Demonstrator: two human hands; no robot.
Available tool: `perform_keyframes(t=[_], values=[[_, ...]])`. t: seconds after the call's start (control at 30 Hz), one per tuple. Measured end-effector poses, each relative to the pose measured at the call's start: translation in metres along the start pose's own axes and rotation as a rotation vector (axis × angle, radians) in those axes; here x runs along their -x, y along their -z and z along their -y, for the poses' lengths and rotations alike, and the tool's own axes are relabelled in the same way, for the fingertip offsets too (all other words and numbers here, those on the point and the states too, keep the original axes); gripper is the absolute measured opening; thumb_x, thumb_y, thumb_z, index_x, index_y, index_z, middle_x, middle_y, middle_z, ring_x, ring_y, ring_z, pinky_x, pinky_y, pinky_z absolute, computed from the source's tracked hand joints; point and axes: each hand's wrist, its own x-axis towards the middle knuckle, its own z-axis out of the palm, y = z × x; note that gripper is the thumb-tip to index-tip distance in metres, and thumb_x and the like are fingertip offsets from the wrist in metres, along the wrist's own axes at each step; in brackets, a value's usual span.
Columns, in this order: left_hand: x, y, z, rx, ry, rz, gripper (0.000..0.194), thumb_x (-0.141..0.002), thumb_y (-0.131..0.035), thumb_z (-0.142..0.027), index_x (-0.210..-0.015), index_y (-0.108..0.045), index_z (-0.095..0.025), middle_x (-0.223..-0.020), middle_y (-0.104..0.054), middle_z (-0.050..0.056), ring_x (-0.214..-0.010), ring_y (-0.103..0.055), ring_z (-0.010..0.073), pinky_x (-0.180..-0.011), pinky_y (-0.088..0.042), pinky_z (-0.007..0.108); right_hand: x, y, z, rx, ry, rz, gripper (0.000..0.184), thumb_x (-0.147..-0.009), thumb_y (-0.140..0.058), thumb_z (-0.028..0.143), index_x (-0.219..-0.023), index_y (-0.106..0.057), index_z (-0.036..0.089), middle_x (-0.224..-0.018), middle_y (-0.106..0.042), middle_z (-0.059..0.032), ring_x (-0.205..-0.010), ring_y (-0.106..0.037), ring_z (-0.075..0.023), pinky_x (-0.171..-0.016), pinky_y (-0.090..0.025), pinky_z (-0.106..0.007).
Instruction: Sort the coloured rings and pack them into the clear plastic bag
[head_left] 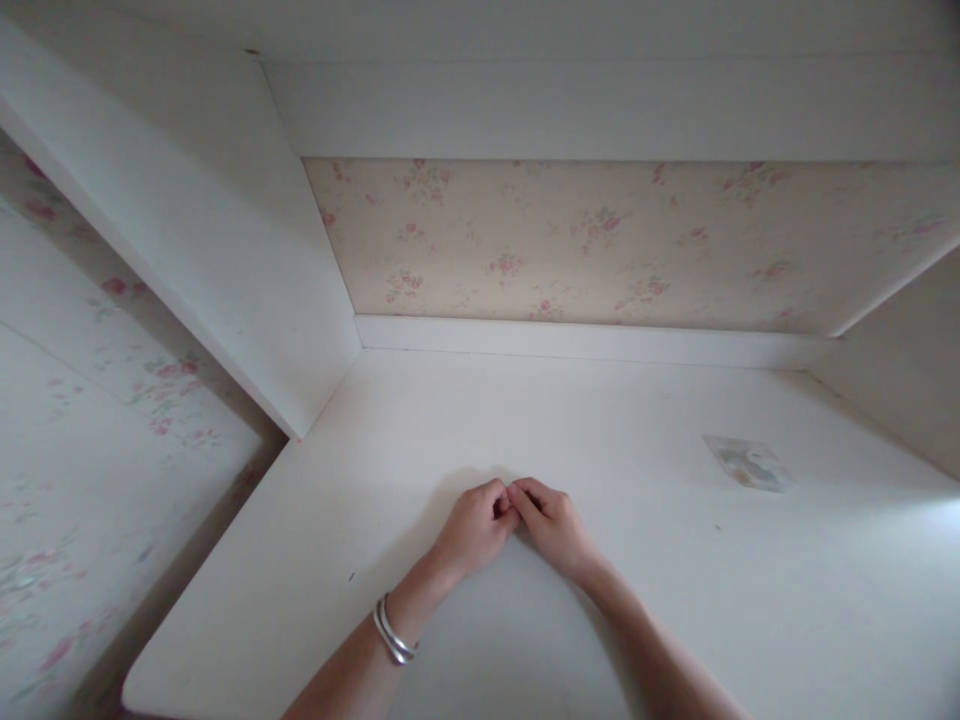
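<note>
My left hand [474, 527] and my right hand [553, 522] rest together on a white desk top [600, 420], fingertips meeting at the middle. Both hands have their fingers curled in, knuckles up. What sits between the fingertips, if anything, is hidden. Two silver bangles [392, 632] circle my left wrist.
A small clear packet or sticker [750, 463] lies flat on the desk to the right of my hands. White side panels [247, 290] wall in the desk left and right, with flowered wallpaper [600, 240] behind. The desk's left edge drops off beside a papered wall.
</note>
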Motion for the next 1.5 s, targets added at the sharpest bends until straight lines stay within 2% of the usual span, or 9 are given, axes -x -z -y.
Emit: perform_keyframes(t=[1.5], values=[[0.0003, 0.0017, -0.003, -0.021, -0.023, 0.003, 0.017, -0.081, -0.045, -0.023, -0.065, -0.045, -0.018, -0.058, -0.046, -0.004, -0.055, -0.042, 0.0097, -0.053, -0.029, 0.022, 0.0013, 0.0025, 0.006, 0.021, 0.011, -0.002, 0.034, -0.091, -0.038, 0.04, -0.079, -0.063, 0.02, -0.076, -0.064, 0.0, -0.07, -0.056, -0.0126, -0.065, -0.04, -0.023]])
